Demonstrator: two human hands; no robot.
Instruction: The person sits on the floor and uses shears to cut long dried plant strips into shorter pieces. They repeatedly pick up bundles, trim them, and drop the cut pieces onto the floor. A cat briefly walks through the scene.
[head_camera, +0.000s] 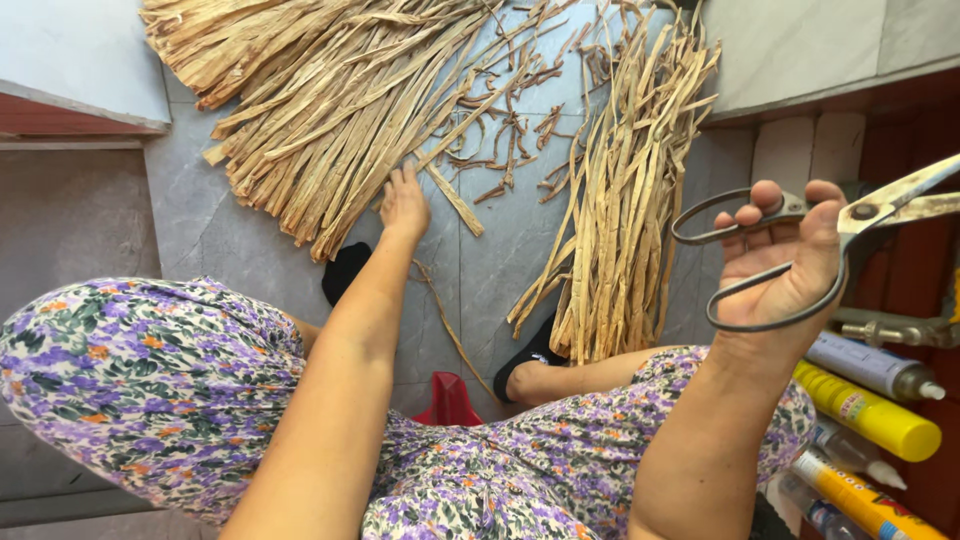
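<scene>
Head camera view, looking down past my lap in purple and green floral trousers (150, 380) to a grey tiled floor (200, 230). My left hand (404, 205) is stretched out low ahead of me, palm down, its fingers (408, 176) loosely spread and resting on the near edge of a large heap of dry, pale tan, flat plant strips (320, 100) that fans across the floor toward the upper left; the hand grips nothing that I can see. My right hand (785, 255) is raised at the right of the view, palm toward me, and its fingers (765, 195) are curled through and around the looped dark metal handles of a big pair of old steel scissors (800, 235), holding them firmly. The scissor blades point up and to the right, parted, and run out of the picture's edge. Between my hands, on the floor, lies a second, narrower bundle of the same tan strips (625, 190), laid lengthwise toward me, its near end just beside my right foot in a black shoe (530, 355). Short brown curled scraps (505, 130) are scattered between the two heaps. A small red object (447, 400) shows between my knees. At the lower right, well below the scissors, lie a yellow tube (865, 410) and a white spray can (870, 365), side by side.
</scene>
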